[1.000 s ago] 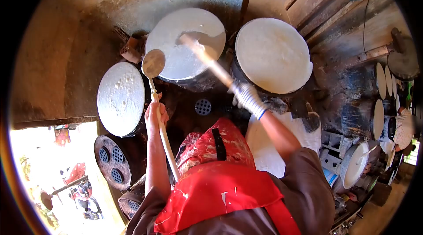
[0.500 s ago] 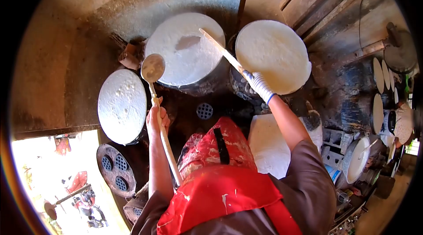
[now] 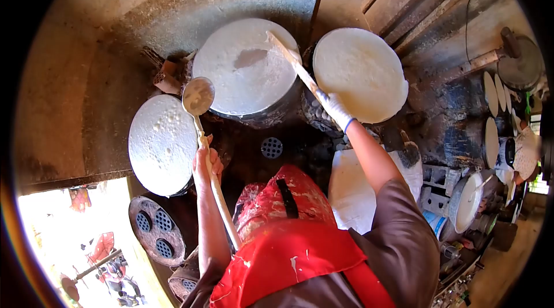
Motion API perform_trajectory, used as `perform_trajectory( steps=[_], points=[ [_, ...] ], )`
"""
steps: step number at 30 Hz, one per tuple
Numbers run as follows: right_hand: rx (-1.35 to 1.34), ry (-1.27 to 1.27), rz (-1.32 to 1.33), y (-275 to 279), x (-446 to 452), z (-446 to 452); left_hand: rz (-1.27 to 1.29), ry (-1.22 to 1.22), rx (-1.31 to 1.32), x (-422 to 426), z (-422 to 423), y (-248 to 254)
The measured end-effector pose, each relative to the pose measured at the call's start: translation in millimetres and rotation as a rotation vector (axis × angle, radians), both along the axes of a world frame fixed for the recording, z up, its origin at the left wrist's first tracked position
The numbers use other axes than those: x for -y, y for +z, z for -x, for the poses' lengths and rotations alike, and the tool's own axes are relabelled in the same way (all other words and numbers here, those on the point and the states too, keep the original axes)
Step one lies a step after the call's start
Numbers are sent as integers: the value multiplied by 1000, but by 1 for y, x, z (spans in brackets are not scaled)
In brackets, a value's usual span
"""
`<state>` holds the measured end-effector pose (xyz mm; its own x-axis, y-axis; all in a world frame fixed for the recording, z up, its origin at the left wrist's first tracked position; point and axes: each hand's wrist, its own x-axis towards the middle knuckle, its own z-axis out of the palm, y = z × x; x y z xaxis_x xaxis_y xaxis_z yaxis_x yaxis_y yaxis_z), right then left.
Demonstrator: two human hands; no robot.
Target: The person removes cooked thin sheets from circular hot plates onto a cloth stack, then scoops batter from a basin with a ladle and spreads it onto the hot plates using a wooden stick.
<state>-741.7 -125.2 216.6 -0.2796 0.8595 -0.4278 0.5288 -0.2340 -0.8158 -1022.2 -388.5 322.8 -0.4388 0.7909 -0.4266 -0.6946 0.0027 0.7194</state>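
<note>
My left hand (image 3: 208, 165) is wrapped round the long pale handle of a ladle (image 3: 198, 95). The ladle's round bowl is raised between the left round surface (image 3: 160, 146) and the middle one, both covered in something white. My right hand (image 3: 336, 110), in a white glove with a blue cuff, grips a wooden paddle (image 3: 285, 53). Its blade reaches over the middle white surface (image 3: 231, 91), near a greyish bare-looking patch (image 3: 250, 58). Beside the gloved hand is a third white round surface (image 3: 360, 74). Small bubbles or lumps dot the left surface.
A drum-shaped stove with perforated round briquettes (image 3: 164, 248) stands at lower left, by a bright doorway. White cloth or sacking (image 3: 352, 192) lies right of my red apron (image 3: 288, 262). Concrete blocks (image 3: 435, 187) and a metal basin (image 3: 466, 201) are farther right, near another person (image 3: 526, 152).
The view has shifted slightly. Both hands keep their hold on the ladle and paddle, with little movement; the paddle's tip sits slightly farther up in the view.
</note>
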Motion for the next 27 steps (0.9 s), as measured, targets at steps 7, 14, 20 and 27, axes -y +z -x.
perform_trajectory(
  steps=[7, 14, 20, 27],
  points=[
    [161, 4, -86, 8, -60, 77, -15, 29, 25, 15, 5, -8],
    [-46, -64, -836, 6, 11, 47, -7, 44, 17, 26, 11, -2],
    [55, 67, -726, 7, 51, 80, -60, -39, 54, 8, 7, 2],
    [-38, -96, -613, -6, 75, 70, -255, -129, 342, 16, 3, 5]
  ],
)
